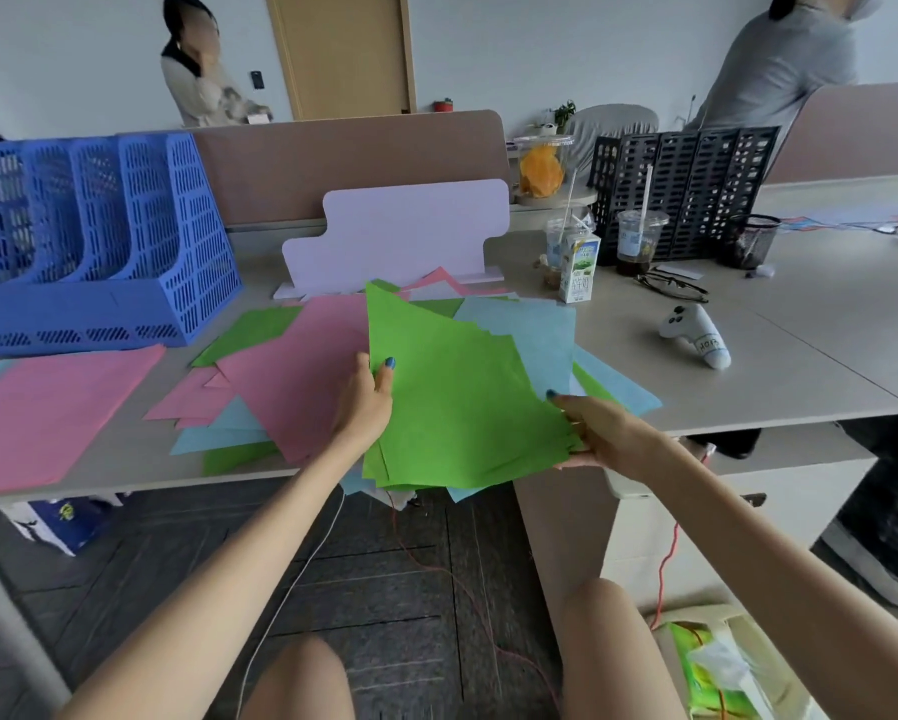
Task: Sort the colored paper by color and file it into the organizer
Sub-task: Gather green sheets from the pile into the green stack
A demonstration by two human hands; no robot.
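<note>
Left hand [362, 405] and right hand [605, 433] pinch green sheets [452, 402] between fingers [384, 375].

We see little beyond the thumbs of the left hand [363, 402] and right hand [600, 433]; their fingers lie hidden beneath the green stack [462, 397], which also covers much of the loose pile [301, 376]. The pink sheet [46, 407] runs off the left edge. The milk carton [581, 270] bears print too small for us to read. The bag [722, 667], perhaps cloth, is cut off at the bottom edge.
</note>
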